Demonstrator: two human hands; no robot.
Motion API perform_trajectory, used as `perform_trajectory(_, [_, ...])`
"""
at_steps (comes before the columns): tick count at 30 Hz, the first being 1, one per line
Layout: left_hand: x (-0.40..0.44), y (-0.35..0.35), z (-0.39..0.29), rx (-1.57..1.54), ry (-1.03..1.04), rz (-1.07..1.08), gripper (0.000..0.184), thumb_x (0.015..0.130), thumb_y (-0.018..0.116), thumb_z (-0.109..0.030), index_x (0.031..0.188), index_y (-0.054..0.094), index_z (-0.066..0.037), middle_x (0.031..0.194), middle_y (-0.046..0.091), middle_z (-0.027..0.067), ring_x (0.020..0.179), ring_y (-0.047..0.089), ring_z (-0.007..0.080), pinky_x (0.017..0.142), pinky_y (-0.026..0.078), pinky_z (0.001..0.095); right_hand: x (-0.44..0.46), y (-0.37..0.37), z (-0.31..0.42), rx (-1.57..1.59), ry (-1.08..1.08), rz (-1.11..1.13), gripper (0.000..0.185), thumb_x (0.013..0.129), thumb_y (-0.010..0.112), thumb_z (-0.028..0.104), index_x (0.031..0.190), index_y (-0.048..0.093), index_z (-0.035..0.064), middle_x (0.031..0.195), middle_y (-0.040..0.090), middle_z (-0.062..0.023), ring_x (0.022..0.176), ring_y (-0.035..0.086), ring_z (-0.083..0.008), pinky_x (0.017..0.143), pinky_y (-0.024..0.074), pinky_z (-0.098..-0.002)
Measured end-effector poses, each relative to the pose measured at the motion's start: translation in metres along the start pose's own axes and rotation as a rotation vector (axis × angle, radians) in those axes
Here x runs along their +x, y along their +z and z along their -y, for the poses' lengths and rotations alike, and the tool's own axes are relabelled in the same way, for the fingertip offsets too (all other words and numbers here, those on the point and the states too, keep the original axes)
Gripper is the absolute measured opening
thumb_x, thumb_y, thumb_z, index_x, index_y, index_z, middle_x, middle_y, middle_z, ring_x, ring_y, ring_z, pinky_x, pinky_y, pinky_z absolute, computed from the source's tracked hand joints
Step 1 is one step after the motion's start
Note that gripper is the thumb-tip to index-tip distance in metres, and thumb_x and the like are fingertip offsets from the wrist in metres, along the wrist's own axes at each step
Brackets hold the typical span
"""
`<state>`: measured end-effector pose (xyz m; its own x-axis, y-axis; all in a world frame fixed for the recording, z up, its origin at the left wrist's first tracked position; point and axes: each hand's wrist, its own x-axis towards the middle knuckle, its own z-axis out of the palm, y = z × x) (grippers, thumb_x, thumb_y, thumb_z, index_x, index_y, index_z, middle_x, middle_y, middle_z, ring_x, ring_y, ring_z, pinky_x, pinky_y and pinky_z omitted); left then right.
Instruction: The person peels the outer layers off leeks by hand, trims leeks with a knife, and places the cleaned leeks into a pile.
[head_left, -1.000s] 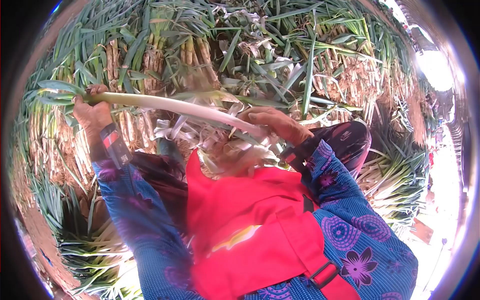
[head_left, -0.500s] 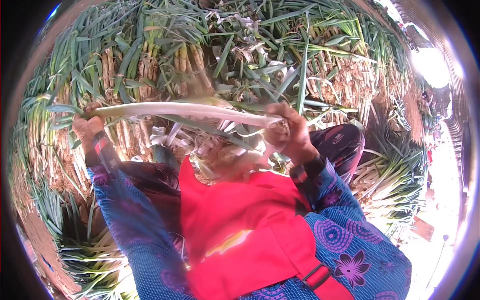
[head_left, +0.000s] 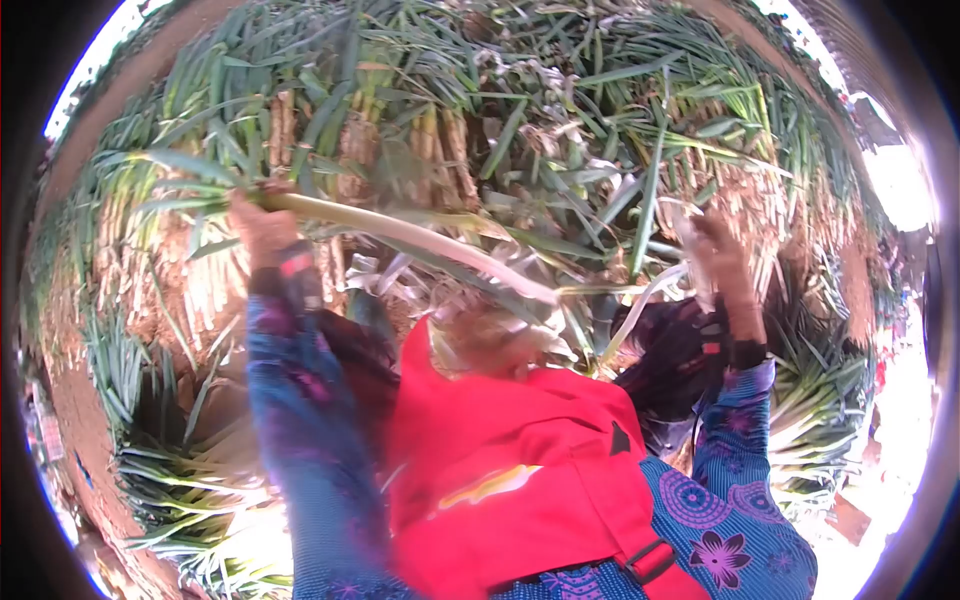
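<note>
My left hand [head_left: 264, 228] is closed round the green upper part of a large green onion [head_left: 425, 238]. Its pale stalk slants down to the right, the white end hanging free above my lap. Off to the right, my right hand [head_left: 722, 258] has its fingers closed, blurred by motion. From it trails a pale peeled strip of onion leaf [head_left: 640, 312], curving down to the left. The white end of the stalk and my right hand are well apart.
Unpeeled green onions [head_left: 440, 150] lie in thick rows ahead. Peeled pale ones are heaped at lower left [head_left: 215, 490] and right [head_left: 815, 425]. Loose peelings [head_left: 400, 285] litter the space before my red apron [head_left: 520, 440].
My right hand has left the white end and swung right, pulling a peeled strip away. My left hand, still holding the green onion, appears farther right in view, and the stalk tilts more steeply.
</note>
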<state>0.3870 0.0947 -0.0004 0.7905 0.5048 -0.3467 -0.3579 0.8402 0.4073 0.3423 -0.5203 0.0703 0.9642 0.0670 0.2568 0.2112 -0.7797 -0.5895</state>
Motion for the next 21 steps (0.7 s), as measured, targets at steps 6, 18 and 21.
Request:
perform_trajectory(6, [-0.072, 0.039, 0.077, 0.135, -0.047, 0.019, 0.02, 0.096, 0.051, -0.028, 0.091, 0.042, -0.012, 0.069, 0.047, 0.002, 0.058, 0.048, 0.0136, 0.055, 0.044, 0.0297, -0.02, 0.115, 0.093, 0.537, 0.16, 0.569, 0.037, 0.092, 0.06, 0.025, 0.122, 0.058, 0.0029, 0.111, 0.063, -0.0108, 0.102, 0.06, -0.0191, 0.088, 0.0488, -0.0326])
perform_trajectory(18, [-0.155, 0.095, 0.149, 0.323, -0.024, 0.104, 0.03, 0.101, 0.043, -0.041, 0.09, 0.042, -0.013, 0.068, 0.044, -0.0001, 0.057, 0.043, 0.0119, 0.055, 0.039, 0.0294, -0.07, 0.165, 0.114, 0.841, 0.182, 0.616, 0.036, 0.099, 0.05, 0.039, 0.108, 0.059, 0.0049, 0.069, 0.043, 0.0047, 0.058, 0.036, -0.0049, 0.052, 0.0273, -0.0225])
perform_trajectory(21, [-0.187, 0.095, 0.177, 0.427, -0.001, 0.185, 0.031, 0.101, 0.041, -0.042, 0.092, 0.043, -0.012, 0.069, 0.044, -0.0001, 0.058, 0.043, 0.0116, 0.055, 0.041, 0.0283, -0.063, 0.156, 0.127, 0.949, 0.221, 0.569, 0.036, 0.099, 0.049, 0.039, 0.111, 0.058, 0.0052, 0.066, 0.039, 0.0066, 0.054, 0.033, -0.0032, 0.048, 0.0249, -0.0217])
